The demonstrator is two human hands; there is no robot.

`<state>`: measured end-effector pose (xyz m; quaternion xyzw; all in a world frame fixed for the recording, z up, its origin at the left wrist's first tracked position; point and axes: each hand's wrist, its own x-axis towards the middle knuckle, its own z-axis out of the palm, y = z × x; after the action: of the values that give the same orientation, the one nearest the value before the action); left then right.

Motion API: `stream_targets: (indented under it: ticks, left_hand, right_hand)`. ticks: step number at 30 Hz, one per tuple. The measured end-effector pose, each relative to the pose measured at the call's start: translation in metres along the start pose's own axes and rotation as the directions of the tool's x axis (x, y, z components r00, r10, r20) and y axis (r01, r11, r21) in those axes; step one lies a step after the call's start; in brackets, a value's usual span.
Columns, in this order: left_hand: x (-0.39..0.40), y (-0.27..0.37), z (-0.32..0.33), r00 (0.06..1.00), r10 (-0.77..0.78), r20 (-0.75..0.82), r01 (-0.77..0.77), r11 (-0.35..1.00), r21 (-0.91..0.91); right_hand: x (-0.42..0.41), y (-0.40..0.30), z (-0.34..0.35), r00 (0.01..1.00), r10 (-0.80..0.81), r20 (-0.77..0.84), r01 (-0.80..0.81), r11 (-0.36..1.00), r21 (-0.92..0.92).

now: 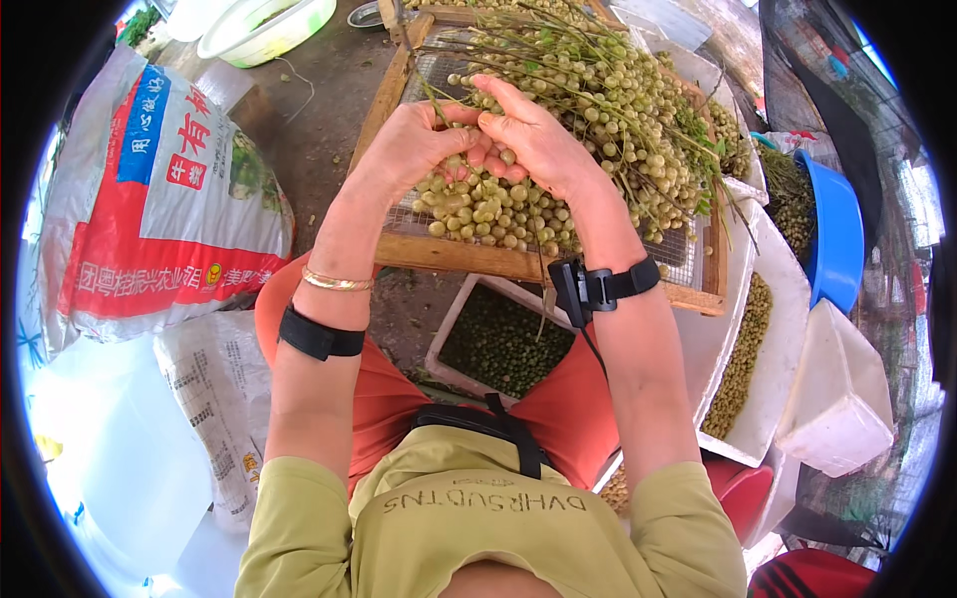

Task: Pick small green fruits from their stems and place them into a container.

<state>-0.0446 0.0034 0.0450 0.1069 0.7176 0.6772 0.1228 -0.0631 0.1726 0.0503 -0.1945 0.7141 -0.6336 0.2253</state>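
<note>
A wood-framed wire mesh screen stands before me, with a heap of stemmed bunches of small round yellow-green fruit on its right and back part. Loose fruit lies near its front edge. Both hands meet above the loose fruit. My left hand has thumb and fingers closed on a thin stem that rises to the upper left. Against it is my right hand, index finger stretched out, the other fingers curled around a few fruits. The fingertips overlap, so part of what they hold is hidden.
Below the screen, a foam box holds dark green fruit. At right are a long white foam box with yellowish fruit and a blue basin with bunches. A large printed sack stands left; a pale green basin lies behind it.
</note>
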Motion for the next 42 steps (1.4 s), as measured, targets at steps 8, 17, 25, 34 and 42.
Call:
stream_targets:
  ticks: [8, 17, 25, 34, 42]
  left_hand:
    - [0.001, -0.016, 0.001, 0.962, -0.018, -0.273, 0.000, 0.998, -0.064]
    - [-0.001, -0.014, -0.018, 0.917, -0.056, -0.394, -0.050, 0.966, -0.254]
    - [0.002, -0.009, -0.028, 0.930, -0.109, -0.352, -0.021, 0.938, -0.347]
    - [0.006, -0.021, -0.034, 0.923, -0.147, -0.356, 0.007, 0.930, -0.367]
    - [0.003, -0.029, -0.053, 0.835, -0.222, -0.504, -0.082, 0.855, -0.512]
  right_hand:
    - [0.007, 0.004, 0.007, 1.000, 0.012, -0.004, -0.012, 1.000, 0.012]
    - [0.008, 0.033, 0.005, 0.919, -0.393, -0.031, 0.260, 0.662, -0.703]
    - [0.008, 0.032, 0.006, 0.997, -0.021, -0.068, 0.005, 0.972, -0.234]
    - [-0.002, 0.011, -0.002, 0.974, 0.222, -0.047, -0.215, 0.969, 0.123]
    - [-0.013, 0.029, -0.024, 0.990, 0.125, -0.071, -0.113, 0.981, 0.157]
